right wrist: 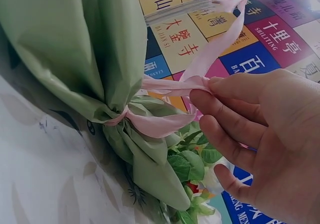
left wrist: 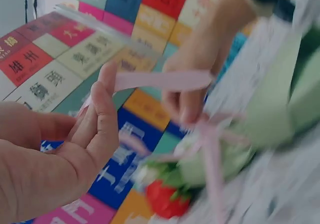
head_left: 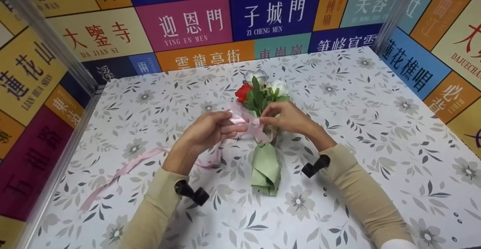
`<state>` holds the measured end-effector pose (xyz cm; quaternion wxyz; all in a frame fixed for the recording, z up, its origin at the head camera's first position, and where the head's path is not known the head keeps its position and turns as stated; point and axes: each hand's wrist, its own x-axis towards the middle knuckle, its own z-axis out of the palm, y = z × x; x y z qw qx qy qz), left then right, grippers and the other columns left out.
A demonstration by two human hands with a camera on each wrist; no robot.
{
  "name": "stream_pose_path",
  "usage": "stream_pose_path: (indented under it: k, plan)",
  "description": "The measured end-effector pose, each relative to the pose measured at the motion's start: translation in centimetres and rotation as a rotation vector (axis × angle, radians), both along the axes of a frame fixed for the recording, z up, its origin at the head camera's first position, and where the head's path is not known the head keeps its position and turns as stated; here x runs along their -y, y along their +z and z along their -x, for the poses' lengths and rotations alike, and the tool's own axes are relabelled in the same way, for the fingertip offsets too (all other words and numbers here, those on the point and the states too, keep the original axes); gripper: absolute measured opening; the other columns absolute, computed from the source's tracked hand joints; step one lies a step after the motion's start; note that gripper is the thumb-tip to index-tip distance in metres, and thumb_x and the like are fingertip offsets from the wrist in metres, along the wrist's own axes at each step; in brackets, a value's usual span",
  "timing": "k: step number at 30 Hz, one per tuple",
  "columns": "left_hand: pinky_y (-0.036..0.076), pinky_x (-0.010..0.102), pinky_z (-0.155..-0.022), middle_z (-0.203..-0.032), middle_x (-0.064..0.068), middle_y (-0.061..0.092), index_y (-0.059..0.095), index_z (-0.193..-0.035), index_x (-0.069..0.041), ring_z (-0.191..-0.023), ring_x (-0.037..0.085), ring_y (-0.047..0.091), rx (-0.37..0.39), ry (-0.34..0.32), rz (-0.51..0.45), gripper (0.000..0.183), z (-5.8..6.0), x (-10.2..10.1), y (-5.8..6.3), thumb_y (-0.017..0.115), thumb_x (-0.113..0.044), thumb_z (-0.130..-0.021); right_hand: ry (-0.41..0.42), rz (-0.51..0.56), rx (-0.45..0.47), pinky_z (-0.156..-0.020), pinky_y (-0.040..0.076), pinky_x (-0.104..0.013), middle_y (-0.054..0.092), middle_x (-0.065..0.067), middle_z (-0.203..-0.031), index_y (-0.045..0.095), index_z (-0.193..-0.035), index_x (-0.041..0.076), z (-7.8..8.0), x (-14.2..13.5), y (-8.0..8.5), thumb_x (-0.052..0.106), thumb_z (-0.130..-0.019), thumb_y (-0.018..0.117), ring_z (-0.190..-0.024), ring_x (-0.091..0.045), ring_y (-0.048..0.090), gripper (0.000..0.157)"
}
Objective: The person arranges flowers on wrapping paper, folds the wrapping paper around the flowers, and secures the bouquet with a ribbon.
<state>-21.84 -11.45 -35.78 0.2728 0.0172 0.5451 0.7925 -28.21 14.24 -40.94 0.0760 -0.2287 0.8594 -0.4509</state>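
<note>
A small bouquet lies on the table, its green wrapping paper (head_left: 266, 168) gathered at the neck by a pink ribbon (right wrist: 160, 124). Out of the far end show a red flower (head_left: 243, 92), white flowers (head_left: 279, 87) and green leaves (right wrist: 186, 165). On the right side of the neck, my right hand (head_left: 291, 118) pinches the ribbon between thumb and index finger, the other fingers loosely bent. To the left, my left hand (head_left: 204, 130) holds another stretch of ribbon between thumb and fingers, a band of it running toward the right hand (left wrist: 197, 79).
A long loose ribbon tail (head_left: 120, 172) trails across the table to the left. The tabletop (head_left: 300, 222) has a grey leaf and flower print. Behind it and at both sides stand panels (head_left: 188, 19) of coloured signs. Dark cameras (head_left: 191, 193) are strapped to both wrists.
</note>
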Motion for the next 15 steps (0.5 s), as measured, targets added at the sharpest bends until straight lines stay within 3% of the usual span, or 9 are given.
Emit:
stream_pose_path:
  k: [3,5,9,12,15]
  plan:
    - [0.059,0.020,-0.069,-0.086,0.009,0.078,0.053,-0.113,0.004,-0.079,0.015,0.076,0.073,-0.004,-0.075,0.022,-1.3,-1.8,-1.5,0.036,-0.008,-0.107,0.009,0.003,-0.001,-0.079,0.052,-0.033,0.076,-0.010,-0.091,0.075,-0.096,0.008,0.0,-0.1,0.0,0.020,-0.091,0.074,-0.086,-0.019,0.070,0.013]
    - [0.057,0.018,-0.069,-0.090,0.006,0.077,0.052,-0.120,0.007,-0.078,0.012,0.076,0.078,-0.021,-0.031,0.024,-2.0,-3.0,-2.5,0.039,-0.008,-0.106,0.018,0.007,0.003,-0.079,0.052,-0.032,0.076,-0.011,-0.091,0.074,-0.096,0.007,0.0,-0.2,0.0,0.020,-0.091,0.074,-0.086,-0.019,0.070,0.013]
    - [0.053,0.018,-0.062,-0.085,-0.002,0.072,0.064,-0.113,0.007,-0.071,0.007,0.070,-0.025,-0.017,0.224,0.023,-2.9,-5.2,-3.9,0.058,-0.011,-0.099,0.029,0.014,0.018,-0.080,0.051,-0.032,0.077,-0.011,-0.092,0.074,-0.097,0.007,-0.1,-0.3,0.1,0.019,-0.091,0.074,-0.086,-0.018,0.069,0.014]
    - [0.044,0.018,-0.052,-0.072,-0.006,0.060,0.075,-0.100,0.000,-0.060,0.005,0.055,-0.148,-0.010,0.458,0.019,-3.2,-6.1,-4.2,0.069,-0.016,-0.093,0.032,0.002,0.021,-0.080,0.051,-0.031,0.076,-0.010,-0.092,0.074,-0.097,0.007,-0.1,-0.3,0.1,0.020,-0.091,0.074,-0.085,-0.015,0.069,0.014]
    - [0.033,0.018,-0.045,-0.059,-0.009,0.051,0.076,-0.083,-0.001,-0.050,0.004,0.041,-0.295,-0.105,0.619,0.026,-3.5,-6.4,-4.1,0.069,-0.023,-0.094,0.035,-0.015,0.020,-0.080,0.051,-0.029,0.077,-0.009,-0.093,0.074,-0.098,0.008,-0.2,-0.2,0.1,0.021,-0.091,0.074,-0.085,-0.013,0.069,0.015]
